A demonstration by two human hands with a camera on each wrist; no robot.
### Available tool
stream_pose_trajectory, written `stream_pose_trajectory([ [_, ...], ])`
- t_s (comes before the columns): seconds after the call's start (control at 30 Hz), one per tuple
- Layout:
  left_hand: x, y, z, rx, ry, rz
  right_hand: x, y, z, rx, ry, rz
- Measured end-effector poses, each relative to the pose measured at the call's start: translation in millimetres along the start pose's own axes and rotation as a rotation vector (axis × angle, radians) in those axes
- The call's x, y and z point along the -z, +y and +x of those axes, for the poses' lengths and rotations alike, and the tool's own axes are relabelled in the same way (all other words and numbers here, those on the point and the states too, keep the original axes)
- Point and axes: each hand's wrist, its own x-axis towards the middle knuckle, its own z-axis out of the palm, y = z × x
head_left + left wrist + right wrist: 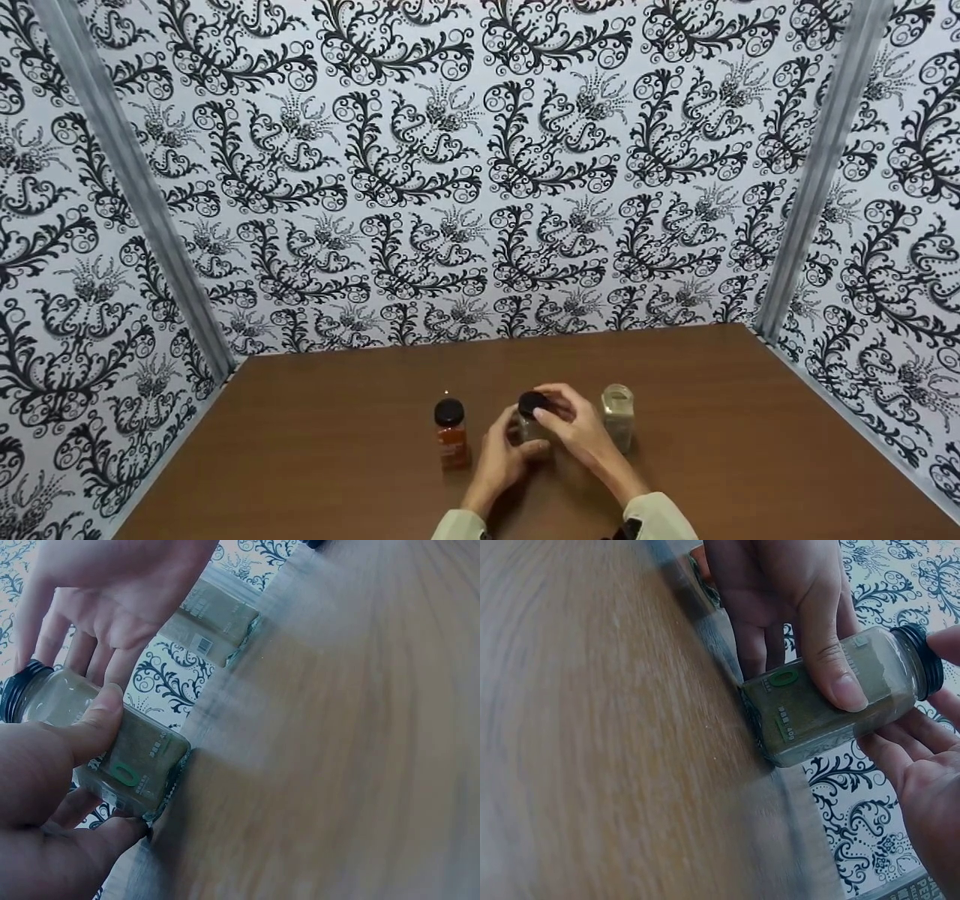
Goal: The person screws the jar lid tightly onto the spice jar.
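Note:
A clear, square-sided spice jar with greyish-brown powder stands upright at the middle of the table. My left hand grips its body, the thumb lying across the front face in both wrist views. My right hand holds the jar's black lid between thumb and fingers, at the top of the jar. The lid sits on the jar's neck, as the right wrist view also shows. In the head view the hands cover much of the jar's body.
Left of the hands stands a jar of orange-red spice with a black lid. Close to the right hand stands another glass jar with pale contents and no lid on top. The brown table is backed by patterned walls.

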Motion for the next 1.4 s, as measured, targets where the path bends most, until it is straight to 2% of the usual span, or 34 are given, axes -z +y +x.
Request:
stream_pose_trajectory([
  [0.23,0.8,0.3,-1.6,-0.021,-0.018,-0.019,-0.3,-1.0,-2.5,-0.025,-0.007,-0.001],
  [0.4,1.4,0.6,-2.4,-0.028,-0.026,-0.030,-0.6,-1.2,-2.7,-0.013,-0.004,-0.017],
  [1.1,1.1,0.7,-0.1,-0.025,-0.003,-0.020,-0.9,-1.9,-0.8,-0.002,0.012,-0.023],
  [1.4,1.6,2.1,-0.6,-0.006,-0.028,-0.023,-1.1,0.1,-0.8,-0.012,0.012,-0.007],
])
